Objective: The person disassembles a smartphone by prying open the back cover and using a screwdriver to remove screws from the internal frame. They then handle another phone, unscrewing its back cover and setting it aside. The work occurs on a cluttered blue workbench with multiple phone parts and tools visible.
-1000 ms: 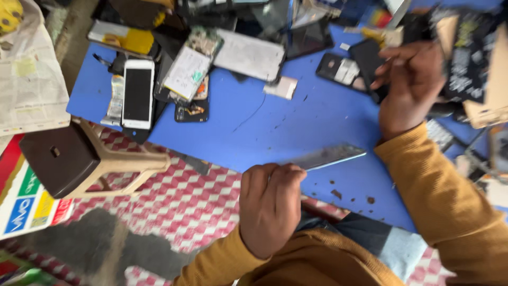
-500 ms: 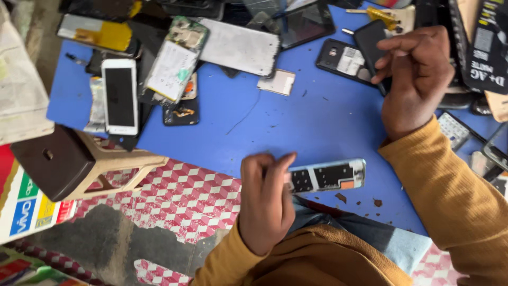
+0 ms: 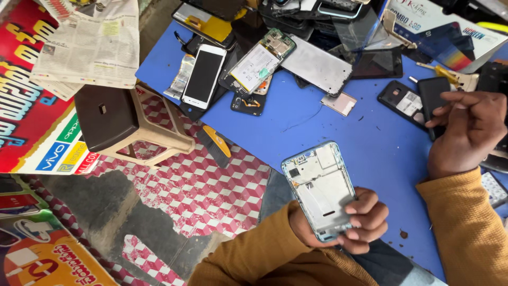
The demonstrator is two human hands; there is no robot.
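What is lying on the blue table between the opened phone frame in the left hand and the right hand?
Nothing visible: only bare blue table with small dark specks lies between the pale opened phone frame, gripped by the left hand, and the right hand.

Left hand (image 3: 349, 222) has turned the pale blue-rimmed opened phone frame (image 3: 320, 188) from edge-on to flat, inner side up, lifted off the blue counter (image 3: 338, 137) edge. Right hand (image 3: 465, 132) shifted slightly, now fingering a black rectangular phone part (image 3: 431, 98).
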